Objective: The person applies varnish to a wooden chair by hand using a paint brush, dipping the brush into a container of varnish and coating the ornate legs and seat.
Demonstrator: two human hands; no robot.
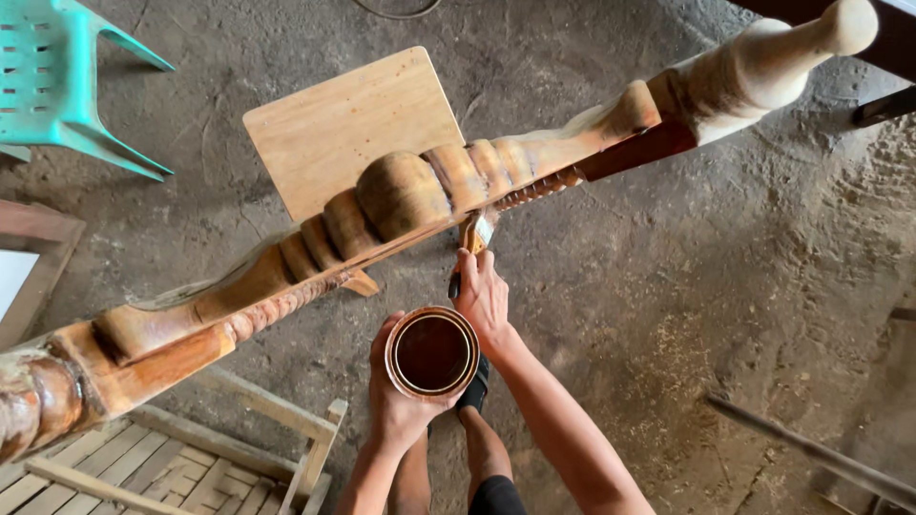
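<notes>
One container shows: a small round tin of dark brown liquid, lidless, with a metal rim and brownish-orange wall, low in the centre of the frame. The left hand cups it from below. It carries no readable label.

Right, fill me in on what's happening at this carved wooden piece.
A person stands over a long carved wooden rail on a dusty floor. The left hand holds an open can of dark brown stain. The right hand holds a brush against the rail's underside. Part of the wood looks darker and glossy; the far end is pale.
</notes>
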